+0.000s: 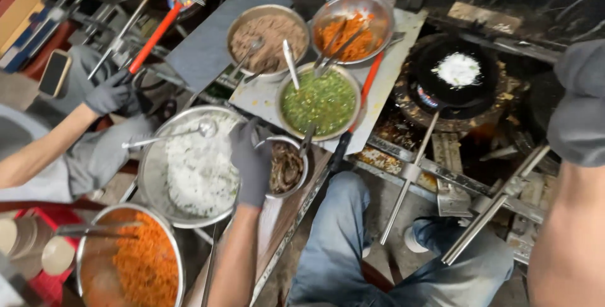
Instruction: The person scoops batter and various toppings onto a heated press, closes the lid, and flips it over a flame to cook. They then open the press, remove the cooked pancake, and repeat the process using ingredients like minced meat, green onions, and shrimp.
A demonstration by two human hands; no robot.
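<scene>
My left hand [251, 159], in a grey glove, grips the left rim of a small metal bowl [301, 178] of dark brown strips, between it and a wide pan of white rice [195, 168]. A spoon handle [308, 138] sticks out of the small bowl. My right hand [580, 102], also gloved in grey, hangs at the right edge near a black wok [457, 74] with a white patch of food; its fingers are hidden. My jeans-clad legs [343, 238] are below.
On a metal sheet stand bowls of green sauce [319, 101], brown mince [268, 39] and orange shreds [353, 30]. A pot of orange food [142, 263] sits bottom left. Another person's gloved hand [110, 93] holds a red-handled tool [154, 33]. Long metal handles [409, 175] cross the stove.
</scene>
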